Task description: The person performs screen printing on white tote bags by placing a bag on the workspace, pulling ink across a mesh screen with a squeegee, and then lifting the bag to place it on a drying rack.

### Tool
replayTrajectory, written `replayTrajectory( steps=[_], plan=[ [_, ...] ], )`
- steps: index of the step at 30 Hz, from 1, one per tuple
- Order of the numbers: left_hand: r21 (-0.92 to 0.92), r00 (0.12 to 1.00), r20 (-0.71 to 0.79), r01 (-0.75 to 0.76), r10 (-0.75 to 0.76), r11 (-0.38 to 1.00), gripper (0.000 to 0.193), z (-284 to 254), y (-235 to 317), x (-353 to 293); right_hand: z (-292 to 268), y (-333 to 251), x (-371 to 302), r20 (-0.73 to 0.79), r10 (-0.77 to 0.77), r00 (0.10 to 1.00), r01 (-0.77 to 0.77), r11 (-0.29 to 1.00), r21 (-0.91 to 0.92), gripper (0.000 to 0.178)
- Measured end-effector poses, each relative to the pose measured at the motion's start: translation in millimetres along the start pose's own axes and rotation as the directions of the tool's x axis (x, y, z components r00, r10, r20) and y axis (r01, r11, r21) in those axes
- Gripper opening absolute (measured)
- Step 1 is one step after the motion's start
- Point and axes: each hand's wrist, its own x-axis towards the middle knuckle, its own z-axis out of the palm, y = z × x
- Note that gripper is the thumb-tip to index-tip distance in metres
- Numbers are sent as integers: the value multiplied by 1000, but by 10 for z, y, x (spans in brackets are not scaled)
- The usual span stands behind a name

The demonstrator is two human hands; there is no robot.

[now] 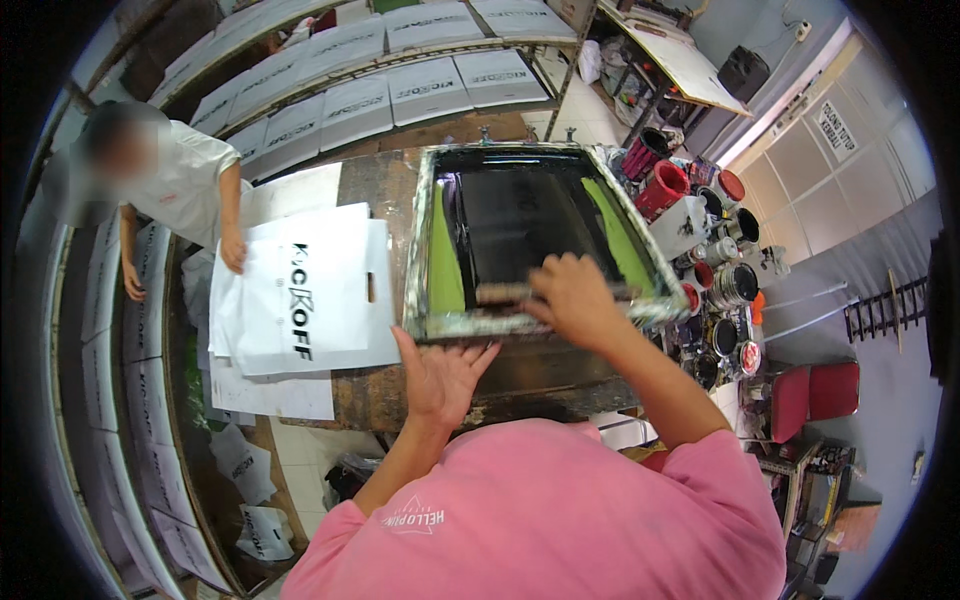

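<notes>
A screen printing frame point(660, 250) with a paint-smeared rim lies on the worn wooden table in front of me. Its mesh is dark with black ink, with green strips at both sides. My right hand point(575, 300) is closed round the wooden handle of a squeegee point(505, 292) near the frame's close edge; the blade is hidden. My left hand point(445, 380) is palm up with thumb spread and fingers stretched, their tips against the frame's near rim. Left of the frame lies a stack of white printed bags point(340, 290), its top bag beside my left thumb.
At the left, a co-worker's hand point(232, 248) touches the bag stack. Racks of printed bags point(350, 105) stand behind and at far left. Ink cans and a red tub point(665, 188) crowd the frame's right side. A red chair point(790, 402) stands farther right.
</notes>
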Motion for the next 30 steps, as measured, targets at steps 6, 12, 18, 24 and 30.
replayTrajectory(
  steps=[6,12,18,24,30],
  plan=[
    [90,949,-190,273,-252,958,122,-1565,-322,536,1285,-229,-599,342,57,938,-176,928,329,43],
    [58,858,-458,289,-232,956,122,-1848,-566,820,2097,-180,-646,33,-11,999,4,977,212,53],
    [94,839,-486,329,-245,940,125,-1736,-511,806,2348,600,734,-12,31,999,-28,984,176,53],
    [101,833,-484,359,-270,928,119,-1643,-446,804,2528,1468,2082,-104,55,993,-37,986,164,34],
    [159,861,-467,305,-201,939,127,-1416,-436,691,2197,1893,2793,128,-44,991,18,981,192,40]
  ],
)
